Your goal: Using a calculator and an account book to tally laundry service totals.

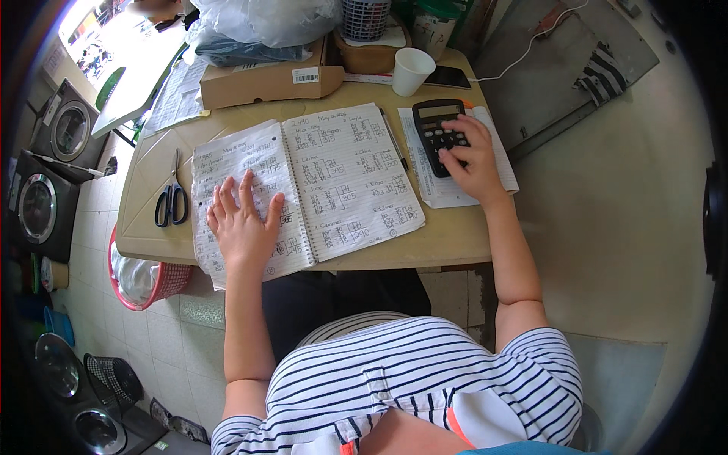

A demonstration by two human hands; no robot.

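An open spiral notebook (364, 205) with handwritten columns lies across the tan table (455, 235). My left hand (246, 227) rests flat on its left page, fingers spread. At the right, my right hand (476, 159) is over a black calculator (434, 114), its fingers apart and bent, with fingertips at the keys. The hand covers part of the keypad's right side. Beneath the calculator are white papers (447, 196). A dark pen (396, 144) lies along the notebook's right edge. Scissors with dark handles (173, 199) lie left of the notebook.
Behind the notebook stand a cardboard box (269, 82) with plastic bags on it, a white cup (413, 72), a phone (449, 77) with a white cable, and a lidded container (435, 30). A red laundry basket (171, 280) and front-loading machines (38, 205) are at the left.
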